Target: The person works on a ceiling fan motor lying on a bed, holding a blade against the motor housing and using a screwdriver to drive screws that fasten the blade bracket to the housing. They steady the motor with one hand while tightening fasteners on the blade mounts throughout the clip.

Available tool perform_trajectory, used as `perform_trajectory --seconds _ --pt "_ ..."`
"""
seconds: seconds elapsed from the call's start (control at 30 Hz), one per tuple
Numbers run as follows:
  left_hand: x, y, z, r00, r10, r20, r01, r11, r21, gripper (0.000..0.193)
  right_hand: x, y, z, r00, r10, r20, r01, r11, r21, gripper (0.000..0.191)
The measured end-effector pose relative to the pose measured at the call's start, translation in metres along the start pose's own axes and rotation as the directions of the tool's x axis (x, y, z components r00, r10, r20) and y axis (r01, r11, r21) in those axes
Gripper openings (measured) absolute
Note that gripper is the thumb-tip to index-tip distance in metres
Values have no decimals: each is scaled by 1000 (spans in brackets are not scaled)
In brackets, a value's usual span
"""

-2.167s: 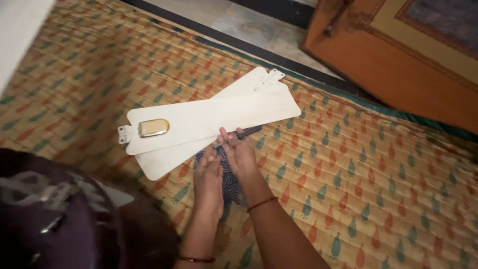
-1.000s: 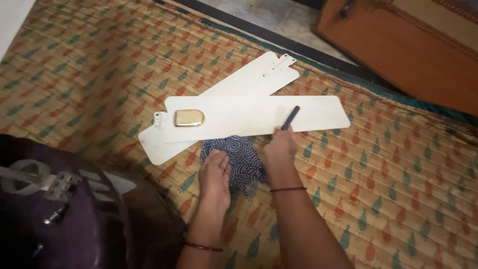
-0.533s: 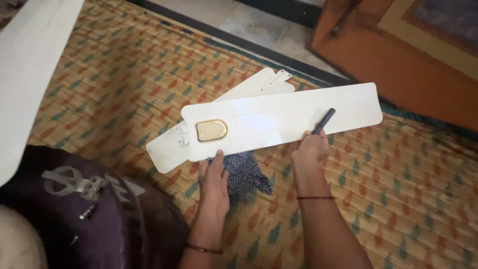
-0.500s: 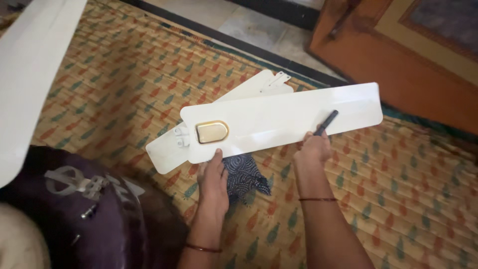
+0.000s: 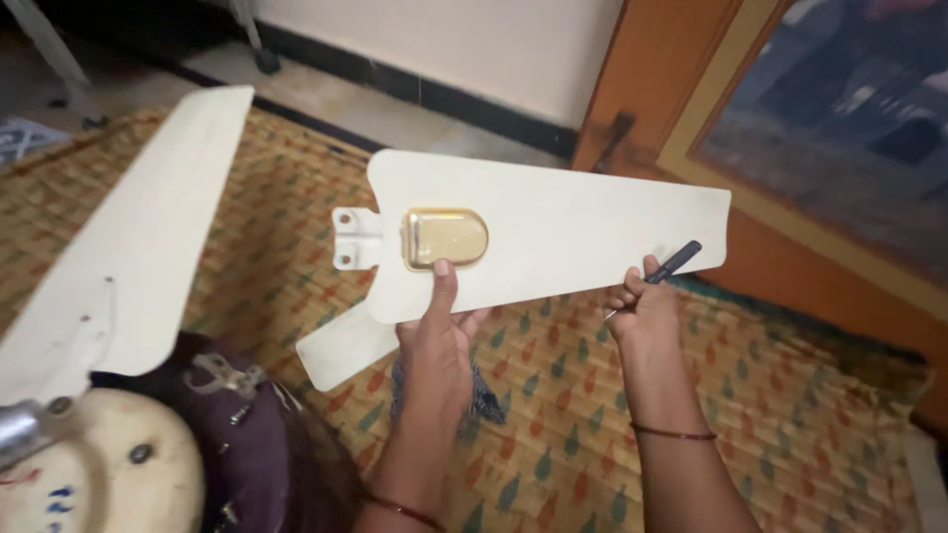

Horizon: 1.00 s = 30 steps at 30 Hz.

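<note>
A cream fan blade (image 5: 553, 232) held up off the patterned mat (image 5: 790, 395) by both hands.

The left hand (image 5: 434, 341) clamps the blade's lower edge, thumb up on its gold plate (image 5: 444, 238); the right hand (image 5: 642, 306) pinches the same edge nearer the wide end, fingers also closed round a dark pen (image 5: 671, 264). Beneath lie a second blade (image 5: 341, 345) and a blue cloth (image 5: 484, 395) on the mat; a third blade (image 5: 138, 247), fixed to the fan motor (image 5: 89, 474), reaches toward the mat's far left corner.

Open patterned mat (image 5: 790, 434) right of hands, mounted fan blade (image 5: 138, 247) crowding left, wooden door (image 5: 681, 89) behind
</note>
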<state>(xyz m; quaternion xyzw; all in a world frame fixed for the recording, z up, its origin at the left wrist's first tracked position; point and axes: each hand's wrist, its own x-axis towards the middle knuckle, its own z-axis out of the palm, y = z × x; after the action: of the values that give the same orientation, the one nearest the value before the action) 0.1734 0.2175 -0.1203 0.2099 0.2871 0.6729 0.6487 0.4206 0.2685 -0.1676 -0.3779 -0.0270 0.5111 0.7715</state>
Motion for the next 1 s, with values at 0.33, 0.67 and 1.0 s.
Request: perform_trajectory --seconds 0.33,0.67,1.0 --pt "-36 113 48 819 572 33 -565 796 217 48 -59 15 144 912 -2 410 44 995 -93 45" --pt "-74 223 22 587 809 9 -632 452 629 31 -195 76 261 628 199 753 226 879 -421 45" --pt "-106 310 -49 89 737 670 -539 -530 654 51 -314 94 294 281 340 898 19 933 -359 38"
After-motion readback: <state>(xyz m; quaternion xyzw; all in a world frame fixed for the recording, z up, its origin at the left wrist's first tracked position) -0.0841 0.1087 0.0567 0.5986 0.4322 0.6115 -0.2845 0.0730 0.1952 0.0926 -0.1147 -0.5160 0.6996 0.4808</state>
